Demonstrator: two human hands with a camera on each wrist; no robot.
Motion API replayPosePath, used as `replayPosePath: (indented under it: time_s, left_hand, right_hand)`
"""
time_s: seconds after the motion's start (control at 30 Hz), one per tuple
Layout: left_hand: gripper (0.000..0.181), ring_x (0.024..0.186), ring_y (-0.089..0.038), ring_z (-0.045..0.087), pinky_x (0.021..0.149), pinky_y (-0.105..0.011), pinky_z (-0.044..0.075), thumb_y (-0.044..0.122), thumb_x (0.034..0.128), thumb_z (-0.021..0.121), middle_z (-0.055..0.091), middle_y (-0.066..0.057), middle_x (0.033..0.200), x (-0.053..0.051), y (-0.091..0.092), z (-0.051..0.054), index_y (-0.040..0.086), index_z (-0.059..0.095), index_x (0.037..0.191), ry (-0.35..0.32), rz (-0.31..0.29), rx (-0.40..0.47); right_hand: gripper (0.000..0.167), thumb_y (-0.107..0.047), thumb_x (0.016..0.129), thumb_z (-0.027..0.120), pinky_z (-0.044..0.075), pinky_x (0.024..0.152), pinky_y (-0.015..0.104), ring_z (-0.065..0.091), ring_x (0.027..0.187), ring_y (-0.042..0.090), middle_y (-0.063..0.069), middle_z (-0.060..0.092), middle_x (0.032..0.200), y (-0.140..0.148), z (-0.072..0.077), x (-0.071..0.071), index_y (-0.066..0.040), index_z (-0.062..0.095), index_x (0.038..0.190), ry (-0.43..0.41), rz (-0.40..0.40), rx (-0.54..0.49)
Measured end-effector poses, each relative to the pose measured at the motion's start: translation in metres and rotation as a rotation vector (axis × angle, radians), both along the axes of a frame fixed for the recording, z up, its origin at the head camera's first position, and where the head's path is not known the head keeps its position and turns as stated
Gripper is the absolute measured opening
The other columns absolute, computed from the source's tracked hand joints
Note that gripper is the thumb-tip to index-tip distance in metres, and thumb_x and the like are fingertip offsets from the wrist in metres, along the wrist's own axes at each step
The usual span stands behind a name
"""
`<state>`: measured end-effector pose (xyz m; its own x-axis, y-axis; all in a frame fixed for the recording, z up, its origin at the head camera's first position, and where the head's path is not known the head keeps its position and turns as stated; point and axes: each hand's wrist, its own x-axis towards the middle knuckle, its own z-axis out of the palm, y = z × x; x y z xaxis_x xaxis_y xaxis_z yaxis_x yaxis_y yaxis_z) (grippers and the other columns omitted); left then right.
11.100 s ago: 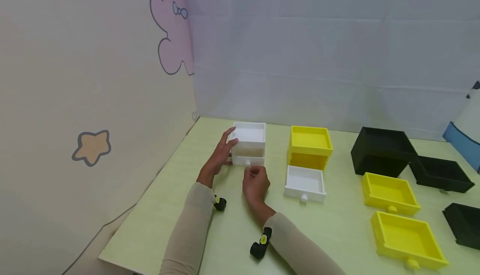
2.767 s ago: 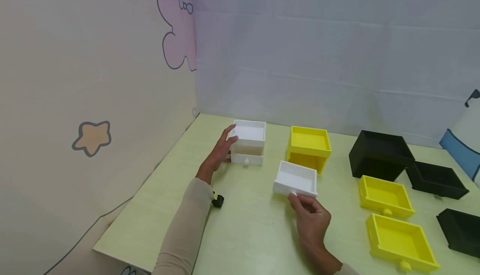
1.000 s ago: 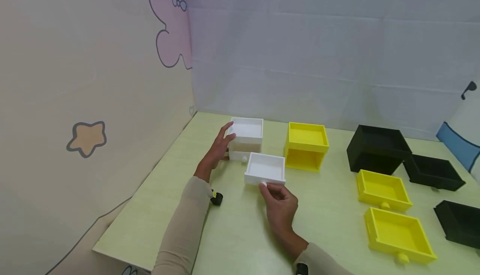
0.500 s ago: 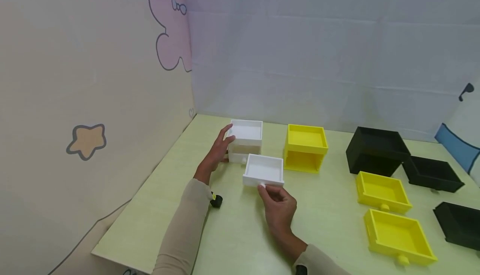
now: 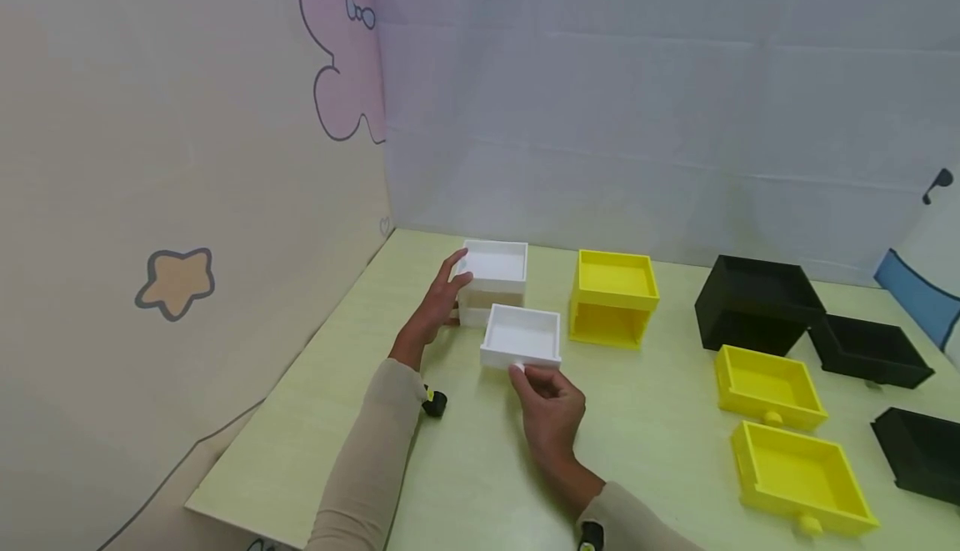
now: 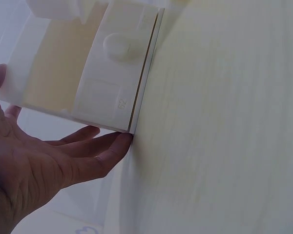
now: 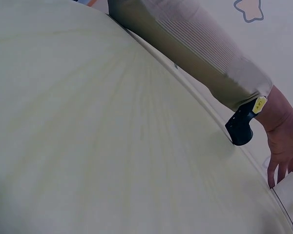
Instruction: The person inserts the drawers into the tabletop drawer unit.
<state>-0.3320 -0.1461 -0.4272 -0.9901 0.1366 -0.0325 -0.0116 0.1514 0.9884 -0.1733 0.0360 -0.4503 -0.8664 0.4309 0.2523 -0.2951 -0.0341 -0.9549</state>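
**White drawer [image 5: 522,336] hangs by its knob [image 5: 517,366] in front of the white cabinet [image 5: 495,262]**

Nearest, the right hand [image 5: 553,413] has thumb and fingertips clamped on the knob. The drawer looks lifted off the table [image 5: 442,484]; whether its back edge touches the cabinet cannot be told. It is probably light, stiff, smooth plastic, little at risk of breaking. One small round knob gives scant control of twist or droop, so fingertips under the floor or along both side walls should steady it better.

Beyond, the left hand [image 5: 432,308] has its fingers apart, resting along the cabinet's left side. The cabinet, likely light too, could skid if pushed; low on that side wall is a sound place to brace it. Its lower drawer [image 6: 100,92] sits in place below the bare bay. To the right stands the yellow cabinet [image 5: 615,276].
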Motion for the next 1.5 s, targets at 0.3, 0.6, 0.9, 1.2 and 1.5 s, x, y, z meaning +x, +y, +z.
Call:
replayPosePath:
  time_s: [0.3, 0.6, 0.9, 1.2, 1.5]
  left_hand:
    - [0.055, 0.127, -0.056, 0.042, 0.092, -0.071, 0.041, 0.052, 0.0982, 0.049, 0.026, -0.01, 0.157, -0.003, -0.002, -0.002, 0.052, 0.029, 0.149, 0.001, 0.012, 0.006]
    - [0.054, 0.127, -0.057, 0.042, 0.092, -0.071, 0.041, 0.052, 0.0986, 0.048, 0.029, -0.01, 0.155, -0.004, 0.0, -0.002, 0.052, 0.028, 0.149, 0.01, 0.009, -0.007]
    - [0.054, 0.128, -0.058, 0.042, 0.092, -0.071, 0.04, 0.051, 0.0987, 0.049, 0.028, -0.01, 0.156, -0.005, -0.001, -0.002, 0.052, 0.029, 0.149, 0.013, 0.006, -0.001]
    - [0.054, 0.128, -0.057, 0.042, 0.092, -0.071, 0.041, 0.05, 0.0988, 0.049, 0.028, -0.009, 0.157, -0.001, -0.001, -0.003, 0.051, 0.029, 0.149, 0.012, 0.016, -0.002]
    - [0.055, 0.129, -0.055, 0.042, 0.091, -0.072, 0.041, 0.049, 0.0998, 0.048, 0.03, -0.011, 0.155, 0.0, -0.001, 0.0, 0.048, 0.027, 0.151, 0.02, 0.007, -0.01]
  right_hand:
    - [0.016, -0.002, 0.073, 0.087, 0.054, 0.059, 0.02, 0.065, 0.062, 0.008, 0.016, 0.071, 0.076, -0.005, -0.013, -0.01, 0.006, 0.075, 0.081, 0.006, -0.002, -0.026]
    - [0.016, -0.002, 0.073, 0.087, 0.053, 0.058, 0.018, 0.064, 0.061, 0.006, 0.015, 0.071, 0.074, -0.011, -0.013, -0.018, 0.005, 0.075, 0.08, 0.002, -0.029, -0.028]
    - [0.014, 0.004, 0.076, 0.082, 0.051, 0.058, 0.016, 0.063, 0.062, 0.008, 0.021, 0.07, 0.077, -0.017, 0.008, -0.011, 0.012, 0.072, 0.082, -0.005, -0.023, -0.004]
    - [0.016, -0.004, 0.074, 0.086, 0.052, 0.057, 0.017, 0.063, 0.061, 0.005, 0.013, 0.071, 0.074, -0.021, -0.014, -0.026, 0.005, 0.075, 0.081, 0.01, -0.033, -0.018]
    - [0.016, -0.005, 0.074, 0.087, 0.053, 0.059, 0.018, 0.064, 0.062, 0.01, 0.013, 0.072, 0.075, -0.027, -0.015, -0.031, 0.003, 0.075, 0.08, 0.002, -0.039, -0.003]
